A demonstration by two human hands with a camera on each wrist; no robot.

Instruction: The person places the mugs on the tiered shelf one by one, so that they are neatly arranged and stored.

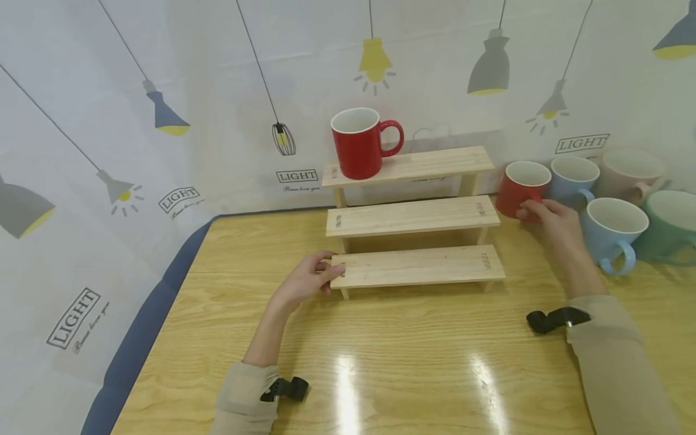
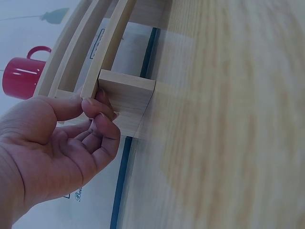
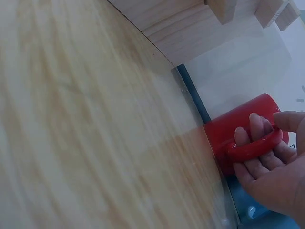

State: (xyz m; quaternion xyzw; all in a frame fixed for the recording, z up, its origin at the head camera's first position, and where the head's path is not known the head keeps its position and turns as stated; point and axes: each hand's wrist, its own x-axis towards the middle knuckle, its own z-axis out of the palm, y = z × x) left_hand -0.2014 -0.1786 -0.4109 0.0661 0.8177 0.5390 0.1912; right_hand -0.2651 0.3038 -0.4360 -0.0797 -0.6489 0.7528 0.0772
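A three-step wooden shelf (image 1: 413, 216) stands on the table against the back wall cloth. My left hand (image 1: 309, 275) pinches the left end of its lowest board (image 1: 418, 267), thumb on top and curled fingers beneath, as the left wrist view shows. One red mug (image 1: 359, 145) stands upright on the top board, handle to the right. Right of the shelf, a second red mug (image 3: 245, 129) rests on the table. Fingers of my right hand (image 3: 274, 164) curl through its handle (image 3: 255, 148), with the thumb at the handle's upper part.
Beside the right hand stand two light blue mugs, one at the front (image 1: 614, 226) and one behind (image 1: 573, 178). A pinkish mug (image 1: 631, 172) and a green mug (image 1: 671, 223) are farther right. The wooden table (image 1: 413, 356) meets a blue edge at left.
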